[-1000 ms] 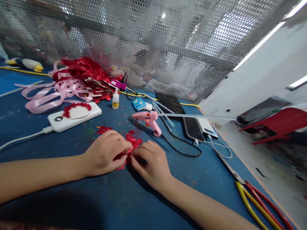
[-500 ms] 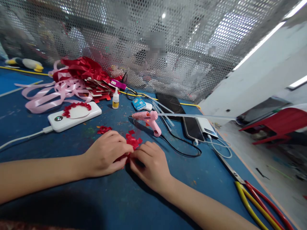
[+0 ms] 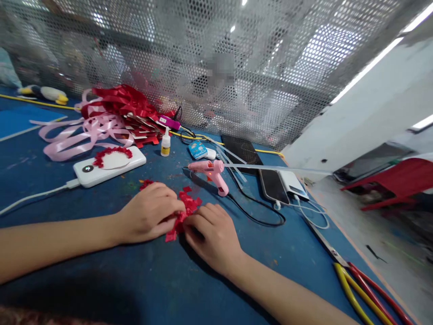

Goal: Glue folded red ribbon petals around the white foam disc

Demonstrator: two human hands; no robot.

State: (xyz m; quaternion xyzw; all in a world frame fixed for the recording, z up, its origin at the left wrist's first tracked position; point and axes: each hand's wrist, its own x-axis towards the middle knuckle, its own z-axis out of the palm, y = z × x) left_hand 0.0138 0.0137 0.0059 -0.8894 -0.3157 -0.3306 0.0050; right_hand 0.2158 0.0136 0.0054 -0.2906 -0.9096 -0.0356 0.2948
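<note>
Small cut pieces of red ribbon (image 3: 189,204) lie in a loose heap on the blue table between my hands. My left hand (image 3: 152,214) rests at the heap's left side, thumb and fingers pinched together on a red ribbon piece. From the right, my right hand (image 3: 214,237) curls in with its fingertips pinching at the same ribbon; the exact grip is partly hidden. Just past my left knuckles sits a smaller red ribbon clump (image 3: 146,183). A pink glue gun (image 3: 209,170) stands beyond my hands, a long clear glue stick (image 3: 270,168) sticking out of its back.
A white power bank (image 3: 135,159) carries a white disc (image 3: 117,160) partly edged with red ribbon. Behind are a glue bottle (image 3: 165,143), pink ribbon (image 3: 67,144) and red ribbon strips (image 3: 125,101). To the right lie a phone (image 3: 273,185) and large scissors (image 3: 334,253). Perforated metal (image 3: 169,58) borders the back.
My fingers have shifted slightly around the red ribbon pieces, and more red shows below my left fingertips. The whole view has moved a little.
</note>
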